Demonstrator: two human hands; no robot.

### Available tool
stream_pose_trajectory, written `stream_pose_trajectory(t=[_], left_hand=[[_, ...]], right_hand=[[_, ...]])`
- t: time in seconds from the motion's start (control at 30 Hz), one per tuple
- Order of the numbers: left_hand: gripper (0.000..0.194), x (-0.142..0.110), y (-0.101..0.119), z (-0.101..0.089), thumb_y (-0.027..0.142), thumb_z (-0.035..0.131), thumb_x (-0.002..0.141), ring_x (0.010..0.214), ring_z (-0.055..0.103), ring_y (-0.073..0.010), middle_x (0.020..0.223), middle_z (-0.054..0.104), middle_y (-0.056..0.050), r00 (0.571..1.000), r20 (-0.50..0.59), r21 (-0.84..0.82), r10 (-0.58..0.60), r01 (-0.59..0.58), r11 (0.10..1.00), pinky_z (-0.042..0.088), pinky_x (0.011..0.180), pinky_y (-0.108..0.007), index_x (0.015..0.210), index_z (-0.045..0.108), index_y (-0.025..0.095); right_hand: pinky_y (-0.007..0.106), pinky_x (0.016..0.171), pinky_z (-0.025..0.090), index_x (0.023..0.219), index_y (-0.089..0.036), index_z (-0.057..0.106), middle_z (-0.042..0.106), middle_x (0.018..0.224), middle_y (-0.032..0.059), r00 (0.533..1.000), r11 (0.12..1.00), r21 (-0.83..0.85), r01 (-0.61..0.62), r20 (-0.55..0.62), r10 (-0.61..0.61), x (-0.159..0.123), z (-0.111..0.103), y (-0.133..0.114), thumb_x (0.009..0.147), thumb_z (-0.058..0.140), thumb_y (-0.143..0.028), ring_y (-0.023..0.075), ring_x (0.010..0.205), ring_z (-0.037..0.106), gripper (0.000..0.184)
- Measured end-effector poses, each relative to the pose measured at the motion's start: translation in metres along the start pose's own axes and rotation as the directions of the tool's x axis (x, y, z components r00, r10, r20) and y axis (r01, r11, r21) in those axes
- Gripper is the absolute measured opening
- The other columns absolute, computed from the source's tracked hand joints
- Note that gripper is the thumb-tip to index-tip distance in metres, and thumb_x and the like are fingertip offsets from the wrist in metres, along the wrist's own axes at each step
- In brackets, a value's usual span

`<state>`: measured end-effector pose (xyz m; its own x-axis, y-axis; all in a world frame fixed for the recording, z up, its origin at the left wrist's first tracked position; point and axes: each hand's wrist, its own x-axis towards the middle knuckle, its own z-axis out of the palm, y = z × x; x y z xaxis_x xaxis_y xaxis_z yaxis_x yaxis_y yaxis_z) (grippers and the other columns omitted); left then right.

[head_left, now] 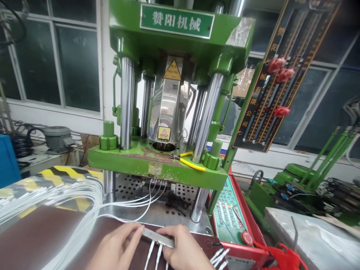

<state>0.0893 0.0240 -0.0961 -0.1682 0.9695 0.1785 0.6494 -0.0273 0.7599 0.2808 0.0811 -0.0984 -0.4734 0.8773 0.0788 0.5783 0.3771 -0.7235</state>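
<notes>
A narrow metal bar (153, 236) lies across the brown table top (42, 236) in front of a green press (168, 112). My left hand (118, 245) pinches its left end with the fingers closed on it. Closed on the bar's right end is my right hand (184, 249). Several white cables (154, 257) hang from the bar toward me. More white cables (70, 195) fan out to the left, and a few run under the press's lower plate (157, 165).
Yellow-handled pliers (188, 161) lie on the green plate. A red control panel with a keypad (227, 210) stands right of the press. A black scale board with red sliders (278, 75) leans at the right. Other green machinery (309, 180) sits far right, windows behind.
</notes>
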Motion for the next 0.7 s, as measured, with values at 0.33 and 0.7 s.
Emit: stream_pose_trajectory(t=[0.33, 0.7], left_hand=[[0.061, 0.068, -0.022, 0.001, 0.028, 0.055, 0.072, 0.118, 0.037, -0.0424, 0.118, 0.052, -0.026, 0.988, 0.055, 0.415, 0.142, -0.152, 0.897, 0.012, 0.105, -0.057, 0.125, 0.046, -0.001], [0.022, 0.103, 0.022, 0.055, 0.024, 0.035, 0.084, 0.043, 0.057, -0.0188, 0.055, 0.059, -0.010, 0.656, 0.734, -0.405, -0.179, 0.633, 0.659, 0.045, 0.044, -0.028, 0.077, 0.052, 0.012]], right_hand=[[0.032, 0.084, 0.042, 0.098, -0.028, 0.067, 0.068, 0.095, 0.0026, 0.988, 0.946, -0.286, 0.150, 0.020, -0.151, 0.019, 0.055, 0.010, 0.069, 0.058, -0.017, 0.0245, 0.095, 0.058, 0.033], [0.031, 0.091, 0.042, 0.109, -0.017, 0.063, 0.066, 0.110, 0.0086, 0.959, 0.878, -0.453, -0.157, -0.282, 0.026, 0.080, -0.021, 0.026, 0.089, 0.031, -0.016, 0.0216, 0.105, 0.058, 0.037]])
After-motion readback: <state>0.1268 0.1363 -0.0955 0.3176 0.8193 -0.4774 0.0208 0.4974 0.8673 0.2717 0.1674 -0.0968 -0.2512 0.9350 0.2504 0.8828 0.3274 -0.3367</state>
